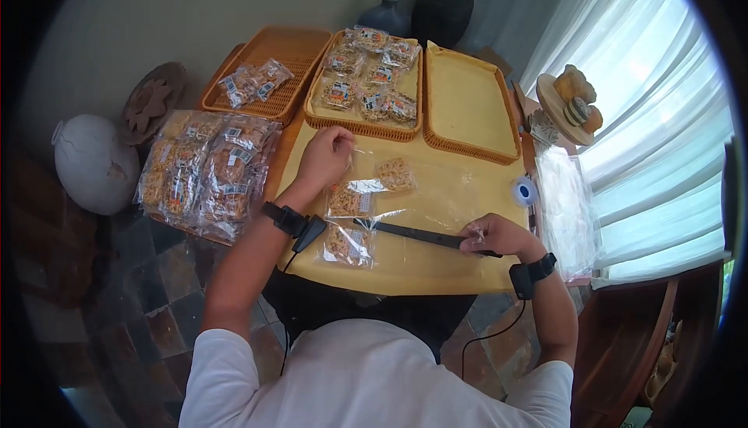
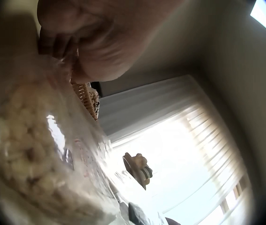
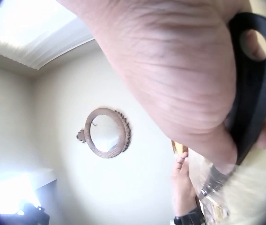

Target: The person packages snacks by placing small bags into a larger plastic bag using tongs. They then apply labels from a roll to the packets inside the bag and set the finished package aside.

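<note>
My left hand (image 1: 326,159) has curled fingers at the upper left of a clear plastic sheet (image 1: 436,194); in the left wrist view the plastic reaches up to the fingers (image 2: 60,47). Under or in the plastic lie a piece of snack (image 1: 396,175) at the upper right and two labelled snack packs at the left, one upper (image 1: 349,199), one lower (image 1: 348,244). My right hand (image 1: 499,237) grips a long black tool (image 1: 421,233) by its holed handle (image 3: 255,79). The tool lies across the plastic, its far end between the two packs.
A wicker tray with packs (image 1: 364,128) stands behind, between a tray with a few packs (image 1: 300,42) and a paper-lined tray (image 1: 467,147). Many packs (image 1: 210,167) are piled left. A tape roll (image 1: 524,191) and clear bags (image 1: 562,210) lie right.
</note>
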The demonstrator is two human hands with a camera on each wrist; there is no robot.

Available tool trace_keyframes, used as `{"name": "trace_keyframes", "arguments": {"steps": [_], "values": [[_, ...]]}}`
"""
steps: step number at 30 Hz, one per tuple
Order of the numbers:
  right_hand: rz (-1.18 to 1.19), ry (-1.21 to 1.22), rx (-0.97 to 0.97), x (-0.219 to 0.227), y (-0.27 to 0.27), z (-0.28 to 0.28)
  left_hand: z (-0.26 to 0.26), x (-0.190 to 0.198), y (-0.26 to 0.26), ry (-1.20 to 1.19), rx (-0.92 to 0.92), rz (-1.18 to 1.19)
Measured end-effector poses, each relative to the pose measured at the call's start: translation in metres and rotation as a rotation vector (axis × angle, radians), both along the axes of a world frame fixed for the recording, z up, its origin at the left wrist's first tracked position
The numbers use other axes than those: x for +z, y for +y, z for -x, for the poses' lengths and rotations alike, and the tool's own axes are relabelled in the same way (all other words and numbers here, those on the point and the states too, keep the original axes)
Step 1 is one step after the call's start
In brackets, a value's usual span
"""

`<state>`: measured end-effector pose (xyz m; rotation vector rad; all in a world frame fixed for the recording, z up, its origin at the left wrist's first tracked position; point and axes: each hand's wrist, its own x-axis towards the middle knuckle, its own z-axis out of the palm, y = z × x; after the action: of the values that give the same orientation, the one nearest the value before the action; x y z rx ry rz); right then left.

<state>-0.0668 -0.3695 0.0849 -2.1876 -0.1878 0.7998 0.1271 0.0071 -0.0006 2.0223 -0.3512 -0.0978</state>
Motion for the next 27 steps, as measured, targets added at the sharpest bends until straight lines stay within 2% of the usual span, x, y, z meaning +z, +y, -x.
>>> {"name": "trace_keyframes", "arguments": {"steps": [2,3,5,6,8,9,11,16,18,21,23,27], "values": [[-0.070,0.161,-0.127,0.021,-0.008,0.013,0.019,0.011,0.009,-0.377,0.063,-0.042],[-0.060,0.154,-0.123,0.032,-0.014,0.022,0.031,0.017,0.016,-0.384,0.070,-0.033],[0.039,0.071,-0.271,0.049,-0.032,0.044,0.058,0.025,0.028,-0.464,-0.064,-0.130],[0.050,0.067,-0.261,0.047,-0.045,0.049,0.072,0.028,0.029,-0.466,-0.052,-0.120],[0.132,-0.329,-0.274,0.034,-0.063,0.055,0.097,0.030,0.028,-0.430,-0.165,-0.147],[0.136,-0.327,-0.269,0.029,-0.065,0.052,0.103,0.027,0.029,-0.427,-0.160,-0.144],[0.241,-0.602,-0.254,0.027,-0.054,0.043,0.108,0.025,0.030,-0.561,-0.297,-0.360],[0.136,-0.416,-0.205,0.028,-0.045,0.033,0.104,0.025,0.034,-0.477,-0.305,-0.316],[0.043,-0.219,-0.311,0.025,-0.048,0.036,0.102,0.020,0.034,-0.446,-0.310,-0.292],[0.036,-0.262,-0.270,0.026,-0.044,0.038,0.101,0.020,0.033,-0.441,-0.327,-0.263],[0.029,-0.240,-0.289,0.030,-0.051,0.042,0.104,0.029,0.034,-0.523,-0.331,-0.370],[0.083,-0.240,-0.250,0.045,-0.051,0.043,0.090,0.021,0.028,-0.477,-0.270,-0.300]]}}
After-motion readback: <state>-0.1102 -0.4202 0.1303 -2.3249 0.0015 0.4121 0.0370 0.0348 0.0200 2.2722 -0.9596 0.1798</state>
